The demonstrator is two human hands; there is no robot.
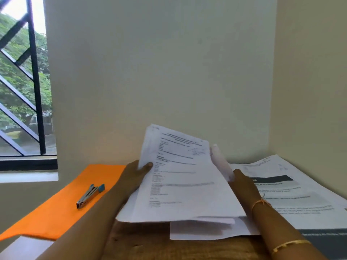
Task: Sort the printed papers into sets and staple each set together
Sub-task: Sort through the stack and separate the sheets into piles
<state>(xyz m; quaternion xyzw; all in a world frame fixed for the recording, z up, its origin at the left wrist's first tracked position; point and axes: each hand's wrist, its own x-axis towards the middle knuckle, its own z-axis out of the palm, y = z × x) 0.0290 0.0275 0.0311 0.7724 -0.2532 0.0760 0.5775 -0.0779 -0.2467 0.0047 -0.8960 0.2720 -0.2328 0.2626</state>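
I hold a loose stack of printed papers [180,182] lifted and tilted above the desk. My left hand [135,175] grips its left edge, thumb on the top sheet. My right hand [244,184] is at the stack's right edge, with a sheet [219,160] fanned up beside its fingers. More white sheets [210,231] lie underneath on the wooden desk. A metal stapler [89,196] with blue ends lies on an orange sheet [56,212] to the left, apart from both hands.
Another printed pile [293,199] with a dark header band lies at the right, against the corner wall. The wooden desk [159,244] shows near me. A barred window [24,81] is at the left. The wall stands close behind the desk.
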